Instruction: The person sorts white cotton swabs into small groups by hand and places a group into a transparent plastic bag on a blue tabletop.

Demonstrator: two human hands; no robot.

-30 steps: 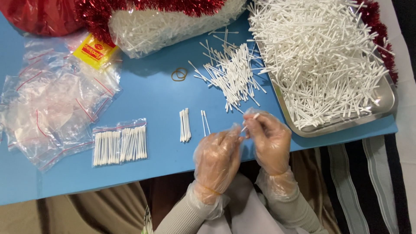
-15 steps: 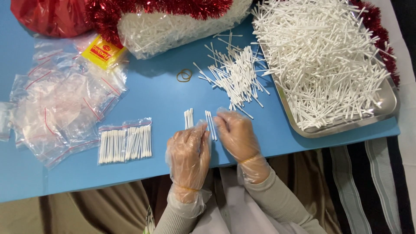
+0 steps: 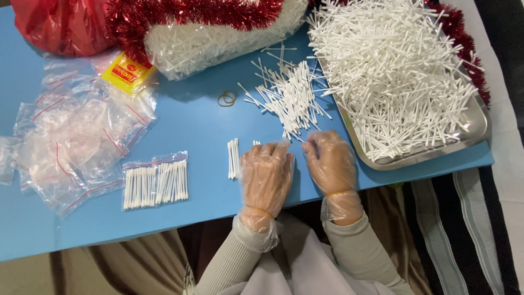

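Note:
Both my hands wear clear plastic gloves and lie palm down on the blue table (image 3: 207, 125). My left hand (image 3: 266, 177) covers a few white cotton swabs, whose tips (image 3: 255, 143) stick out past its fingers. A short row of swabs (image 3: 233, 158) lies just to its left. My right hand (image 3: 330, 164) rests at the near edge of a loose pile of swabs (image 3: 289, 98), fingertips touching the closest ones. I see nothing gripped in either hand.
A metal tray (image 3: 476, 128) heaped with swabs sits at the right. A filled zip bag of swabs (image 3: 155, 183), a pile of empty zip bags (image 3: 71, 142), a yellow packet (image 3: 126, 74), rubber bands (image 3: 226, 99), a big clear bag of swabs (image 3: 218, 41) under red tinsel (image 3: 185, 13).
My hands held swabs above the table edge, then came down and forward. They now lie flat near the loose pile, the left over the swabs just laid down.

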